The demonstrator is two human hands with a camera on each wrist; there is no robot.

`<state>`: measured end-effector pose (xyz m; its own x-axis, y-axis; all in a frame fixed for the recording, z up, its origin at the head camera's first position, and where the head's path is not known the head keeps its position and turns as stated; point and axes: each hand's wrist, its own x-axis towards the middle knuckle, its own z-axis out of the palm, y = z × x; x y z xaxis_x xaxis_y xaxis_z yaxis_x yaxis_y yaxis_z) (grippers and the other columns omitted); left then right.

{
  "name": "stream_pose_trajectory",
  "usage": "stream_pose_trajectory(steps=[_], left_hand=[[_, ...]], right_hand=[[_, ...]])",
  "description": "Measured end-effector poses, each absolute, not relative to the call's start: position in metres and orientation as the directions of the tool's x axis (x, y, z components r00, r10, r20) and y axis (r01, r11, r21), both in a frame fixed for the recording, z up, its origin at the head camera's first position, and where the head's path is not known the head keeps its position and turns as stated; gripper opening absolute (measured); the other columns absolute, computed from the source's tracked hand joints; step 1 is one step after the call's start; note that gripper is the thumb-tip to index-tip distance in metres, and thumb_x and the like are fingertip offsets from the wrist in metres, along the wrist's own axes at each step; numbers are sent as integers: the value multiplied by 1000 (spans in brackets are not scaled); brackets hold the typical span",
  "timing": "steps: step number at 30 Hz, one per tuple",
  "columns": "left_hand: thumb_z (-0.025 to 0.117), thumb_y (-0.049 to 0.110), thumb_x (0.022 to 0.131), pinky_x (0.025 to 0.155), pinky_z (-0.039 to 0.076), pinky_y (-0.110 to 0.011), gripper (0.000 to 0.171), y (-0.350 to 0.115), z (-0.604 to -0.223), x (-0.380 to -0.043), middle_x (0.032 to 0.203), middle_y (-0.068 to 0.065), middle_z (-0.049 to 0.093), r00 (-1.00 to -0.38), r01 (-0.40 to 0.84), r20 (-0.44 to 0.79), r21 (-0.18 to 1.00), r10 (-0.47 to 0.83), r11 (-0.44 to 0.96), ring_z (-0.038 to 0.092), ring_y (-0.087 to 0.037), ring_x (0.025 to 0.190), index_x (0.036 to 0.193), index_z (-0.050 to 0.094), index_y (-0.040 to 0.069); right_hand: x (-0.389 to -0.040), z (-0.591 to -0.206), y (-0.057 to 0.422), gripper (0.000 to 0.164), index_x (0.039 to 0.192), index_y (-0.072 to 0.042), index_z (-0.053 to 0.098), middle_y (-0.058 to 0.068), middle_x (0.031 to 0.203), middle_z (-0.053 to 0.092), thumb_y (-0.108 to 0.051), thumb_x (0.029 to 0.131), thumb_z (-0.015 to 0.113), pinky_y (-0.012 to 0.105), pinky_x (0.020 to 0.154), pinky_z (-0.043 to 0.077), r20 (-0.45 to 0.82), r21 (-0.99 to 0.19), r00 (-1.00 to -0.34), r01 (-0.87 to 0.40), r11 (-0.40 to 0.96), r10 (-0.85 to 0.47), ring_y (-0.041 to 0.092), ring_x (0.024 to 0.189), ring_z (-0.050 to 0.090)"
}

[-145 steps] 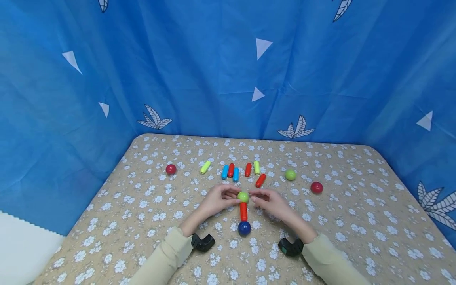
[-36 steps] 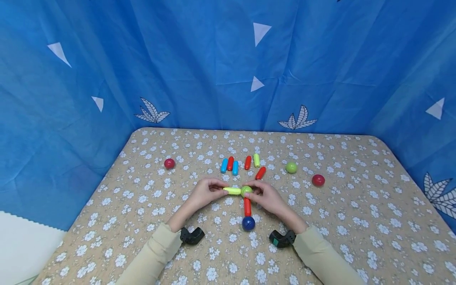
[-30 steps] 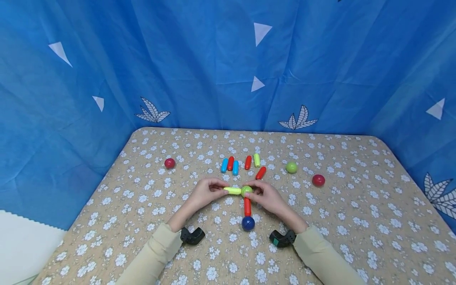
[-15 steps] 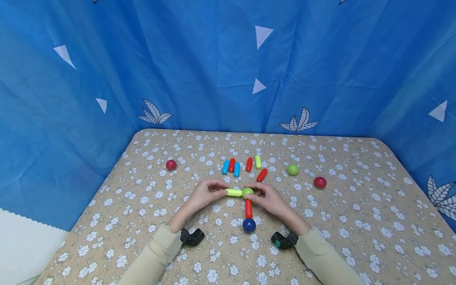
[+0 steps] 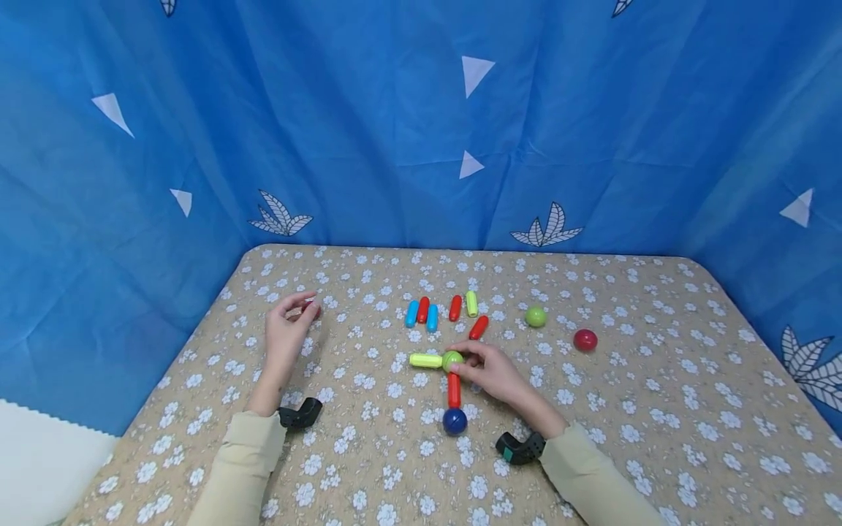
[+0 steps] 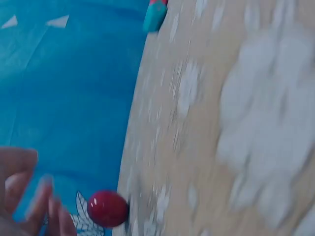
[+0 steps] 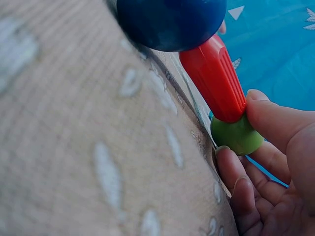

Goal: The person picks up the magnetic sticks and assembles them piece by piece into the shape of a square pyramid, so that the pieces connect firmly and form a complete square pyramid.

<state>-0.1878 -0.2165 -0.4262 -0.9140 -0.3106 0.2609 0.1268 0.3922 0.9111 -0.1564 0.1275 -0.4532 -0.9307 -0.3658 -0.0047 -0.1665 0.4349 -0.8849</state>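
Note:
My right hand (image 5: 490, 374) pinches a green ball (image 5: 451, 360) between thumb and fingers. From that ball a yellow-green rod (image 5: 425, 361) sticks out to the left, and a red rod (image 5: 454, 391) runs toward me to a dark blue ball (image 5: 454, 421). The right wrist view shows the red rod joining the two balls. My left hand (image 5: 284, 332) is at a dark red ball (image 6: 108, 209) on the left of the table, its fingers parted. In the left wrist view its blurred fingers stand apart from the ball; in the head view they partly cover it.
Beyond my hands lie two blue rods (image 5: 432, 318), several red rods (image 5: 455, 308) and a yellow-green rod (image 5: 471, 304). Farther right are another green ball (image 5: 536, 316) and another red ball (image 5: 585, 340). A blue curtain (image 5: 368, 146) hangs behind the flowered tabletop (image 5: 658, 409).
Earlier my left hand picked up the yellow-green rod and set it against the green ball. Since half a second ago it has released that rod and moved left to the red ball.

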Motion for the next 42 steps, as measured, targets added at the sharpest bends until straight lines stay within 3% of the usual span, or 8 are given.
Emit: stream_pose_trajectory(steps=[3, 6, 9, 16, 22, 27, 37, 42], left_hand=[[66, 14, 88, 89, 41, -44, 44, -225, -427, -193, 131, -20, 42, -929, 10, 175, 893, -327, 449, 43, -36, 116, 129, 52, 3], [65, 13, 88, 98, 34, -50, 60, -231, -430, -201, 139, -26, 31, -965, -59, 80, 864, -252, 500, 31, -42, 127, 140, 38, 2], [64, 10, 88, 96, 37, -49, 59, -235, -434, -208, 135, -29, 36, -983, -68, 41, 829, -182, 556, 37, -42, 123, 139, 38, -2], [66, 16, 88, 86, 44, -50, 43, -241, -437, -206, 117, -26, 52, -981, -89, 55, 730, -188, 678, 51, -39, 106, 123, 53, -4], [67, 18, 87, 75, 47, -36, 45, -237, -436, -199, 111, -23, 57, -985, -46, 72, 769, -157, 638, 53, -31, 95, 125, 53, -2], [68, 17, 87, 73, 44, -29, 45, -220, -430, -189, 109, -18, 57, -992, 30, 93, 833, -87, 552, 52, -25, 92, 126, 54, 0], [75, 20, 81, 70, 47, -32, 40, -163, -430, -166, 99, -5, 62, -983, 97, 15, 888, 184, 449, 56, -21, 87, 116, 61, 5], [75, 14, 81, 69, 49, -31, 38, -144, -434, -160, 98, -5, 62, -962, 133, 19, 905, 273, 404, 58, -21, 87, 115, 62, 3]], right_hand=[[-156, -453, 129, 34, 116, -11, 65, 1, 78, 58, -27, 86, 69, 27, 52, 43, -14, -886, -930, -159, 436, -368, 16, 63, 51], [-156, -454, 129, 33, 115, -11, 65, 1, 77, 57, -26, 86, 69, 26, 52, 42, -9, -883, -932, -162, 440, -362, 16, 63, 50], [-156, -454, 129, 33, 115, -10, 65, 0, 80, 57, -26, 86, 69, 25, 52, 42, 6, -877, -930, -181, 444, -367, 16, 65, 50], [-153, -455, 126, 33, 115, -10, 66, 0, 85, 57, -27, 86, 69, 26, 54, 43, 5, -876, -930, -181, 447, -366, 16, 68, 51], [-155, -455, 127, 33, 115, -13, 66, -1, 84, 57, -27, 86, 70, 26, 54, 42, -1, -877, -937, -168, 450, -350, 16, 68, 50], [-157, -455, 127, 32, 115, -11, 65, 0, 81, 56, -23, 86, 70, 25, 53, 42, 20, -880, -931, -189, 436, -364, 16, 66, 49], [-156, -454, 128, 33, 115, -11, 65, 0, 80, 56, -26, 86, 69, 26, 53, 43, 4, -881, -934, -172, 441, -357, 16, 65, 50], [-157, -453, 128, 34, 116, -12, 65, 1, 83, 57, -26, 86, 69, 27, 55, 44, -10, -879, -933, -163, 448, -359, 16, 67, 51]])
